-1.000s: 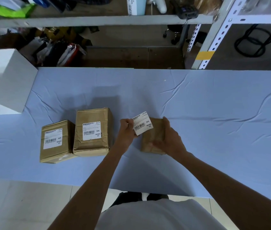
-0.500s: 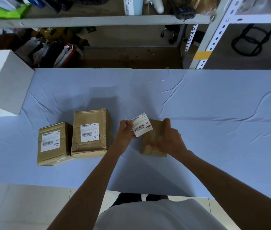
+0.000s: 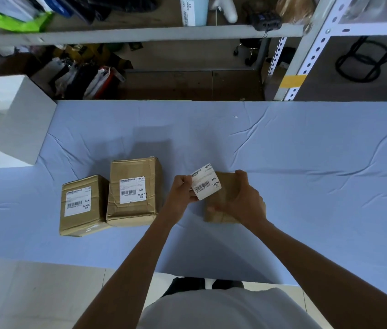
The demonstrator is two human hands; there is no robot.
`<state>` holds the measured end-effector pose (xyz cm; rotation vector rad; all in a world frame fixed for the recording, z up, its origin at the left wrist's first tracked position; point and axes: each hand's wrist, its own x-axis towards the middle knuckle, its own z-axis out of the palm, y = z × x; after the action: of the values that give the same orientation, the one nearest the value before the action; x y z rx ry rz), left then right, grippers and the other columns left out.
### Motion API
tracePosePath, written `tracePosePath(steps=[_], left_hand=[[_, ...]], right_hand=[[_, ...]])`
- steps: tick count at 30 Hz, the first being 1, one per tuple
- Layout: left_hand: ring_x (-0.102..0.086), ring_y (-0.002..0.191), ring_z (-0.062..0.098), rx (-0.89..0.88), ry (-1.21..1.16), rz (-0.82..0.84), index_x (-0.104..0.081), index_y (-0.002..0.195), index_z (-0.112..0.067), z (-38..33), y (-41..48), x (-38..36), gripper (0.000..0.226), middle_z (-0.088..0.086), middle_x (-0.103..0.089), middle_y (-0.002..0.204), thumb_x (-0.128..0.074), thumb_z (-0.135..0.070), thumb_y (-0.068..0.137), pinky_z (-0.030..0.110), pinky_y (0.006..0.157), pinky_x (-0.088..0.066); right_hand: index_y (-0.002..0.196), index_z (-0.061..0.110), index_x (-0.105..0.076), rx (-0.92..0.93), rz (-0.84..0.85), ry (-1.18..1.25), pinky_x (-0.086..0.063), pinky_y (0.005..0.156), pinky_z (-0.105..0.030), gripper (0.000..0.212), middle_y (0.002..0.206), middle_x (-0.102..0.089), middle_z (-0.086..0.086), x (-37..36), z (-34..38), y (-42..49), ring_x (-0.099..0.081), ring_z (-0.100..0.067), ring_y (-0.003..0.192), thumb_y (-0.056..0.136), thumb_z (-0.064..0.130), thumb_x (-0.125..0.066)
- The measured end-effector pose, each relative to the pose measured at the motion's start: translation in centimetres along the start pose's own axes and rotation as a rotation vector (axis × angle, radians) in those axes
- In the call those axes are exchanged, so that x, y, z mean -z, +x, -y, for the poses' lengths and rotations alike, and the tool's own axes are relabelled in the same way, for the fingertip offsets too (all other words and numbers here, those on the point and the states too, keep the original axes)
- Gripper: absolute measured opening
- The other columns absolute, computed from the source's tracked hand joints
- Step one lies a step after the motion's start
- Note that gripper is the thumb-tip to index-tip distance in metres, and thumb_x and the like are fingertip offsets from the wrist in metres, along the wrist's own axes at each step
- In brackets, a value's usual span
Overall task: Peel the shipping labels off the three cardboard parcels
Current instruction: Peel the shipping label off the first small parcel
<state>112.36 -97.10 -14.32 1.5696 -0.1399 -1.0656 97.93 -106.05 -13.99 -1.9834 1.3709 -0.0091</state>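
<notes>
Three cardboard parcels stand in a row on the blue-covered bench (image 3: 306, 162), toward its near edge and left of centre. The left parcel (image 3: 81, 222) bears its left label (image 3: 78, 201) flat on the top face, marked 16/42. The middle parcel (image 3: 133, 169), taller and just beside the first, bears its middle label (image 3: 132, 189) flat on top, marked 29/42. The right parcel (image 3: 227, 186) stands apart from the other two, directly in front of me. My right grip (image 3: 244, 200) is closed on this parcel, with the fingers curled over its far edge and the thumb on the near side; the hand covers much of its top face. My left grip (image 3: 181, 194) pinches the left edge of the peeled label (image 3: 206, 184), marked 42/42. That label is raised and tilted, printed side up, over the left portion of the right parcel. I cannot tell whether any edge of it adheres to the cardboard. The visible top face of the right parcel is bare brown card. A white box (image 3: 19, 119) sits at the far left end of the bench, well apart from the parcels. A metal shelf (image 3: 140, 34) with assorted goods runs beyond the far edge of the bench.
</notes>
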Motion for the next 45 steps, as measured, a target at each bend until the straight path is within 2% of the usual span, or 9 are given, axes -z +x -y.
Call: tracePosePath(steps=[8, 10, 14, 17, 20, 25, 30, 40, 45], left_hand=[[-0.066, 0.081, 0.019, 0.0, -0.038, 0.036, -0.038, 0.086, -0.014, -0.3, -0.3, 0.5, 0.019, 0.008, -0.063, 0.093, -0.033, -0.02, 0.103, 0.026, 0.061, -0.057], [-0.066, 0.081, 0.019, 0.0, -0.056, 0.042, -0.038, 0.085, -0.014, -0.2, -0.4, 0.5, 0.019, 0.008, -0.063, 0.093, -0.033, -0.019, 0.103, 0.025, 0.06, -0.057], [-0.065, 0.079, 0.018, 0.011, -0.061, 0.004, -0.039, 0.085, -0.014, -0.3, -0.3, 0.5, 0.019, 0.008, -0.061, 0.091, -0.033, -0.018, 0.103, 0.024, 0.056, -0.056], [-0.066, 0.077, 0.018, 0.013, -0.078, 0.0, -0.038, 0.083, -0.014, -0.3, -0.3, 0.7, 0.02, 0.008, -0.061, 0.09, -0.033, -0.017, 0.102, 0.023, 0.054, -0.056], [-0.065, 0.077, 0.018, 0.02, -0.054, -0.008, -0.039, 0.083, -0.014, -0.1, -0.3, 1.1, 0.02, 0.009, -0.061, 0.09, -0.034, -0.017, 0.102, 0.024, 0.054, -0.056], [-0.064, 0.082, 0.021, 0.039, -0.058, -0.012, -0.04, 0.087, -0.01, 0.2, -0.5, 1.8, 0.018, 0.011, -0.06, 0.094, -0.035, -0.017, 0.102, 0.029, 0.062, -0.055], [-0.064, 0.08, 0.02, 0.03, -0.077, 0.008, -0.038, 0.085, -0.011, -0.1, -0.9, 0.9, 0.017, 0.009, -0.061, 0.091, -0.035, -0.015, 0.102, 0.033, 0.066, -0.054], [-0.063, 0.085, 0.025, 0.019, 0.026, 0.0, -0.036, 0.081, -0.014, -0.4, -0.7, 0.7, 0.021, 0.008, -0.062, 0.092, -0.035, -0.017, 0.102, 0.038, 0.076, -0.051], [-0.058, 0.089, 0.025, 0.001, 0.301, -0.055, -0.036, 0.081, -0.016, -0.3, -0.3, 0.4, 0.022, 0.012, -0.062, 0.094, -0.036, -0.024, 0.101, 0.036, 0.076, -0.046]], right_hand=[[0.102, 0.037, -0.036, 0.11, -0.106, 0.216, -0.05, 0.06, -0.037, 0.023, 0.068, -0.057, 0.003, -0.5, -0.9, 0.8, -0.059, -0.03, 0.067, 0.089, 0.031, -0.054], [0.114, 0.038, -0.036, 0.103, -0.076, 0.232, -0.052, 0.064, -0.038, 0.031, 0.073, -0.06, 0.0, -0.4, -1.0, 0.7, -0.06, -0.03, 0.071, 0.09, 0.026, -0.052], [0.149, 0.03, -0.007, 0.079, 0.106, 0.136, -0.054, 0.079, -0.039, 0.098, 0.097, -0.061, -0.003, -0.1, -1.5, 0.3, -0.062, -0.024, 0.086, 0.075, 0.029, -0.072], [0.151, 0.033, 0.002, 0.111, 0.196, 0.147, -0.053, 0.079, -0.033, 0.108, 0.113, -0.058, -0.001, 0.1, -2.0, 0.1, -0.063, -0.023, 0.094, 0.074, 0.022, -0.072], [0.149, 0.035, -0.015, 0.148, 0.172, 0.282, -0.056, 0.062, -0.023, 0.098, 0.11, -0.061, 0.001, -0.2, -2.3, 0.1, -0.066, -0.011, 0.074, 0.075, 0.01, -0.073], [0.139, 0.032, -0.036, 0.179, 0.097, 0.408, -0.059, 0.067, -0.039, 0.065, 0.099, -0.067, -0.01, -0.1, -2.3, 0.3, -0.067, -0.02, 0.064, 0.085, 0.013, -0.067], [0.137, 0.025, -0.018, 0.03, 0.07, 0.051, -0.052, 0.083, -0.042, 0.103, 0.11, -0.059, -0.002, -0.7, -0.6, -0.1, -0.061, -0.029, 0.098, 0.058, 0.046, -0.081], [0.1, 0.024, -0.032, 0.115, 0.002, 0.188, -0.043, 0.053, -0.031, 0.022, 0.071, -0.055, -0.004, -0.1, -0.5, 0.7, -0.057, -0.027, 0.066, 0.092, 0.026, -0.052], [0.127, 0.023, -0.042, 0.098, 0.021, 0.141, -0.052, 0.066, -0.038, 0.031, 0.084, -0.061, -0.009, 0.2, -0.9, 1.1, -0.061, -0.029, 0.077, 0.096, 0.018, -0.04]])
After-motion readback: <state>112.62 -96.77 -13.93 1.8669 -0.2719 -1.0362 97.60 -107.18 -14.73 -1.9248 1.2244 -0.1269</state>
